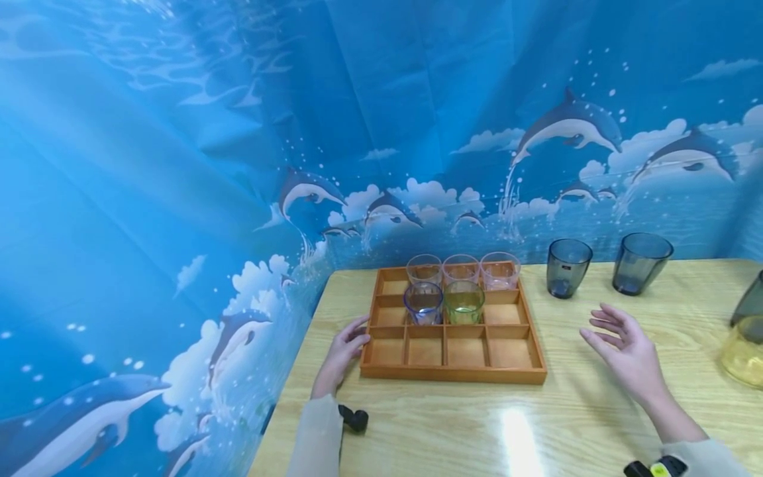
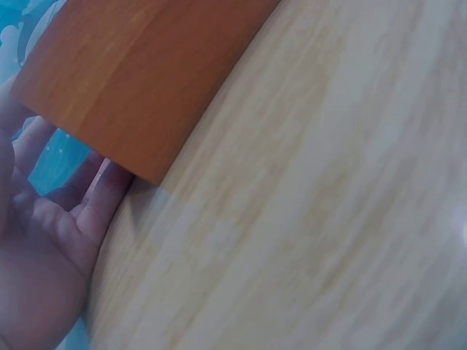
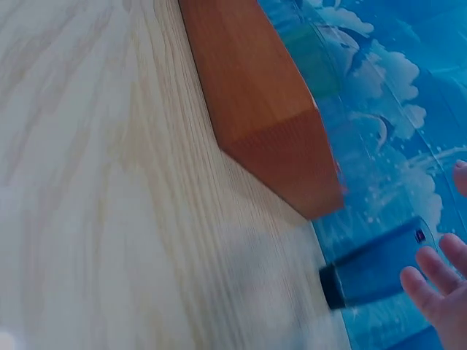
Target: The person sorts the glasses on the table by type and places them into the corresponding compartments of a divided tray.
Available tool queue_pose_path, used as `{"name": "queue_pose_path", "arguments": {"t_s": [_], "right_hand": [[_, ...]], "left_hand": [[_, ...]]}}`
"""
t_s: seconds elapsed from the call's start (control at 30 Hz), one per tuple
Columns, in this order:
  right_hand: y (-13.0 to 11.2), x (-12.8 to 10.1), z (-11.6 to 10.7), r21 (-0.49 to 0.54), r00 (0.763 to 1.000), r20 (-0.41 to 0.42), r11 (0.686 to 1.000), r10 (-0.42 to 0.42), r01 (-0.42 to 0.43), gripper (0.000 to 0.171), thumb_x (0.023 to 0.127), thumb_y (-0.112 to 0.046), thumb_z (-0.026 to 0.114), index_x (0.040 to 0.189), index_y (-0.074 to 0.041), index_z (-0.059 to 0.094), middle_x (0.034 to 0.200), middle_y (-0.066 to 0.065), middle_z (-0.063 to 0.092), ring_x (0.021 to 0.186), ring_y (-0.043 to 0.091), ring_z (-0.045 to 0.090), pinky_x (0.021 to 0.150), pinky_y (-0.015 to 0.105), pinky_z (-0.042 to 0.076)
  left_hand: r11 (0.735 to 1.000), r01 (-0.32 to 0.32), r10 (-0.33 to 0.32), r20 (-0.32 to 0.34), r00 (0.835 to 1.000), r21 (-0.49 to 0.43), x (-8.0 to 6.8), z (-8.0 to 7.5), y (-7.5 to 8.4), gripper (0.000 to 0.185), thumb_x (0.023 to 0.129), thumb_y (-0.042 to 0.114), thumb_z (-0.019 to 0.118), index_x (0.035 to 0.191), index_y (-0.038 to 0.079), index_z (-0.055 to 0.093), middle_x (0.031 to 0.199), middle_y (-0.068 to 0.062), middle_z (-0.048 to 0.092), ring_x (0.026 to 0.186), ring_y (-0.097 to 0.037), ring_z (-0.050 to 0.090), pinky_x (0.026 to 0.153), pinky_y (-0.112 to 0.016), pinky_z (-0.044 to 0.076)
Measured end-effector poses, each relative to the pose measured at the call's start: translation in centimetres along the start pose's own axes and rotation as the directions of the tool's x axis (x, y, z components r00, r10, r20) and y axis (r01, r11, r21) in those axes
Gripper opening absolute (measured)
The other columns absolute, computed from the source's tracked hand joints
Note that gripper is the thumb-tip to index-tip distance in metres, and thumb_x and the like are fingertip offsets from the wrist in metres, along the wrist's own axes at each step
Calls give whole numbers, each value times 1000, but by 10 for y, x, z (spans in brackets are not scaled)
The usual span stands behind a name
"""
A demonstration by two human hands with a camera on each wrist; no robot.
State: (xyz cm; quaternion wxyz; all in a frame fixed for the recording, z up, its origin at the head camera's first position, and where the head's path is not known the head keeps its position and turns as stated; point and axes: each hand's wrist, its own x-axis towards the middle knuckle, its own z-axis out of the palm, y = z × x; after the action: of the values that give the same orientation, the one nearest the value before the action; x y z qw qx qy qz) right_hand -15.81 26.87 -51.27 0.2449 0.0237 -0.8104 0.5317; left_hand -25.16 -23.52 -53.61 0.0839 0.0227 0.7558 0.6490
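Observation:
A wooden divided tray (image 1: 453, 373) lies on the table, with several glasses in its compartments. In its back row stand three clear, pinkish glasses (image 1: 501, 271); in the middle row are a blue-rimmed glass (image 1: 424, 305) and a green glass (image 1: 465, 305). At the tray's left side my left hand (image 1: 342, 351) rests against the wood; the left wrist view shows that hand (image 2: 51, 226) with its fingers along the tray's end, partly hidden. To the right of the tray, my right hand (image 1: 632, 351) hovers over the table with spread fingers, holding nothing.
Behind my right hand stand two dark blue-grey glasses, one nearer the tray (image 1: 566, 268) and one farther right (image 1: 640, 265). A yellow glass (image 1: 745, 351) and another dark glass (image 1: 750, 301) are cut off at the right edge. A dolphin-printed curtain (image 1: 417, 132) borders the table (image 1: 429, 424).

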Motion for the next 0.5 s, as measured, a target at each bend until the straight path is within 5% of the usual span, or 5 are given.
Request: {"name": "queue_pose_path", "arguments": {"t_s": [0.13, 0.5], "right_hand": [[12, -5, -15, 24, 998, -56, 1000, 9, -8, 60, 84, -5, 67, 138, -10, 41, 116, -12, 54, 100, -8, 52, 78, 5, 40], [-9, -26, -52, -26, 972, -220, 995, 85, -93, 59, 82, 5, 65, 135, -7, 43, 110, -21, 51, 94, -11, 51, 76, 2, 38]], "left_hand": [[1000, 10, -10, -31, 999, 2, 4, 1, -8, 44, 89, 25, 62, 133, 23, 52, 126, -9, 51, 111, -22, 49, 88, -40, 43], [1000, 1, -1, -15, 1000, -2, 6, 3, -7, 47, 92, 23, 59, 137, 18, 48, 130, -12, 48, 113, -22, 47, 87, -38, 44]]}}
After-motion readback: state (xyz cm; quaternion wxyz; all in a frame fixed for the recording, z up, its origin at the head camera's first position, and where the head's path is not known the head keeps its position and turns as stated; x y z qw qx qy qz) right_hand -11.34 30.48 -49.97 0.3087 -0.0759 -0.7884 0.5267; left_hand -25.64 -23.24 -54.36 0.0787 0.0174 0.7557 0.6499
